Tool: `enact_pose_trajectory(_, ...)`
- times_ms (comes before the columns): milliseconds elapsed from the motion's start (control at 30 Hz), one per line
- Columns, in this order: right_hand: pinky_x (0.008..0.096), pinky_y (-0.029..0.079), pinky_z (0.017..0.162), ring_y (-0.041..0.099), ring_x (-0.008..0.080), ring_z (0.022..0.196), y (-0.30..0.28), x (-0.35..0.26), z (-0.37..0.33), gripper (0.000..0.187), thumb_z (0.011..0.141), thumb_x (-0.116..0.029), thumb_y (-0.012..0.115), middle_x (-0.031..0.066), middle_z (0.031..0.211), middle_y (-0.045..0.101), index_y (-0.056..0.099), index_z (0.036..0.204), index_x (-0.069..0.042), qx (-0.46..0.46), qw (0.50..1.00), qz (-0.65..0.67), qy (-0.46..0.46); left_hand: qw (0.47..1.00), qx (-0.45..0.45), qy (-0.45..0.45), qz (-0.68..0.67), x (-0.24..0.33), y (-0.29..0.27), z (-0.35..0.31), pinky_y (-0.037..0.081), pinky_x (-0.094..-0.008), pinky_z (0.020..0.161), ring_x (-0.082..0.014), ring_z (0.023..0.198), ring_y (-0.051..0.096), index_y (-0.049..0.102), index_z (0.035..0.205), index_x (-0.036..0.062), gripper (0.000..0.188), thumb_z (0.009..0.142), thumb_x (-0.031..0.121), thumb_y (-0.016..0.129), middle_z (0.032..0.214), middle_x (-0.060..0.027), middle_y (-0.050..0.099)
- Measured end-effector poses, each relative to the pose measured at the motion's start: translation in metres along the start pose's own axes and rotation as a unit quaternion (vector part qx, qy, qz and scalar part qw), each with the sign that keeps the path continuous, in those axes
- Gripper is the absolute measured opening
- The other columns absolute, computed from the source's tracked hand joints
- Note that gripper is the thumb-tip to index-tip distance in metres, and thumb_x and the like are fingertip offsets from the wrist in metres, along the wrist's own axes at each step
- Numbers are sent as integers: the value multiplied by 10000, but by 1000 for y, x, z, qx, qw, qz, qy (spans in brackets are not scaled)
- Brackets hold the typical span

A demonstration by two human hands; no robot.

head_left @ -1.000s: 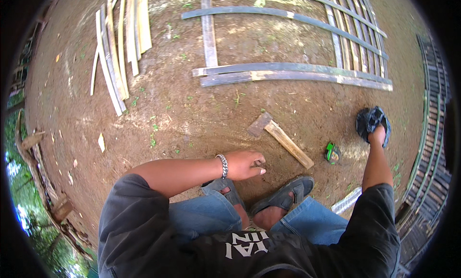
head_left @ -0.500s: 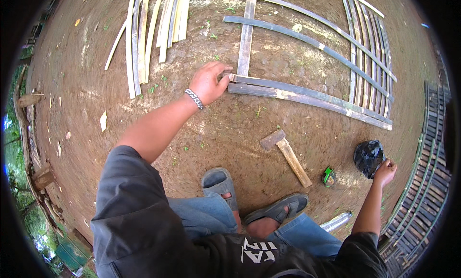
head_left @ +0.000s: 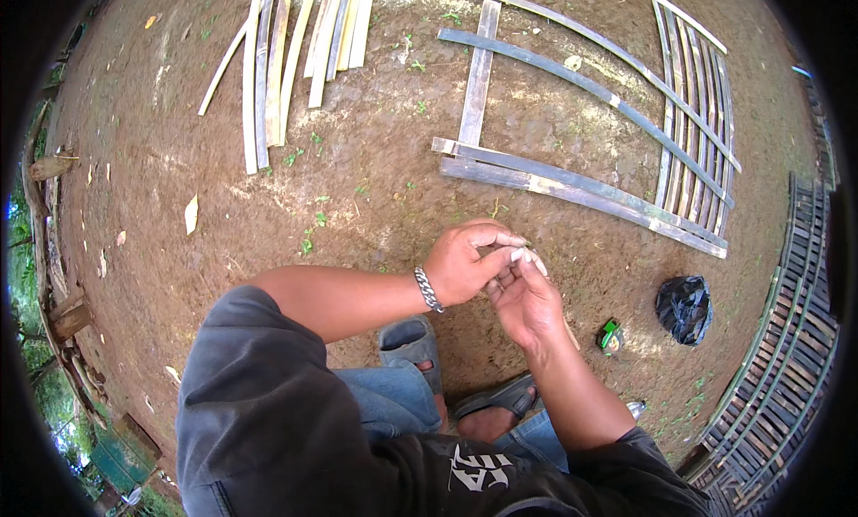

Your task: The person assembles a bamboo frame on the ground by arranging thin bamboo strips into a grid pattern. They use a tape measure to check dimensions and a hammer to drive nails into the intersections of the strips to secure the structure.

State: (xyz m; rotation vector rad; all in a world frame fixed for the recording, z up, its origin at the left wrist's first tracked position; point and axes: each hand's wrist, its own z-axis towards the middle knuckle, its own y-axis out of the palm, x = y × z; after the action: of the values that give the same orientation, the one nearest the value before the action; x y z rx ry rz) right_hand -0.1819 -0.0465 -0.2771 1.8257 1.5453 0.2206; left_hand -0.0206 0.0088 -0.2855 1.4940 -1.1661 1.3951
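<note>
My left hand (head_left: 461, 261), with a chain bracelet at the wrist, meets my right hand (head_left: 529, 304) above the bare ground in front of my feet. Thumbs and fingertips of both press together, and whatever lies between them is too small to make out. Beneath my right hand the hammer is almost wholly hidden. Past my hands lies a frame of bamboo slats: two near slats (head_left: 585, 195) run side by side, and a crosspiece (head_left: 480, 75) sits at their left end. A crumpled black plastic bag (head_left: 685, 310) and a green-and-black tape measure (head_left: 610, 338) rest to the right.
Loose bamboo strips (head_left: 275, 70) lie in a bunch at the far left. More slats (head_left: 693, 115) stand close together at the frame's right end. A slatted bamboo structure (head_left: 778, 338) borders the right side; logs (head_left: 55, 166) edge the left. My sandals (head_left: 409, 343) are below my hands.
My left hand has left the end of the near slats and come back toward me. My right hand has left the black bag and moved left to meet it, covering the hammer.
</note>
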Motion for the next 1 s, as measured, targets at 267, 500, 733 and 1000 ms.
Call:
enact_pose_trajectory(267,348,495,910,612,109,1024,16,5,12,247,959,-285,703,-66,1095,661,619,1171,-190,-39,998,14,36,993,32,-50,-97,2,-11,-3,557,-310,839,-206,933,711,764,1032,12,176,887,103,721,1034,-114,730)
enact_pose_trajectory(500,314,490,846,599,105,925,-20,3,5,330,977,-287,697,-17,1034,660,653,1225,-74,61,970,-234,8,988,114,-36,98,-23,-30,9,558,-335,767,-210,883,708,767,947,41,119,898,143,730,949,-111,743)
enact_pose_trajectory(733,256,471,760,567,74,826,-102,-4,-35,334,976,-231,705,-9,958,662,658,1222,-10,141,898,-417,-18,923,230,80,297,-78,-60,65,436,-409,947,-236,999,671,766,872,106,65,875,165,739,973,-53,751)
enact_pose_trajectory(1000,282,494,892,629,113,971,-114,3,-38,347,964,-218,717,49,1064,711,679,1207,27,141,861,-487,-50,904,240,110,335,-109,-54,84,380,-413,1014,-233,1107,647,764,906,120,56,874,160,743,1015,-25,753)
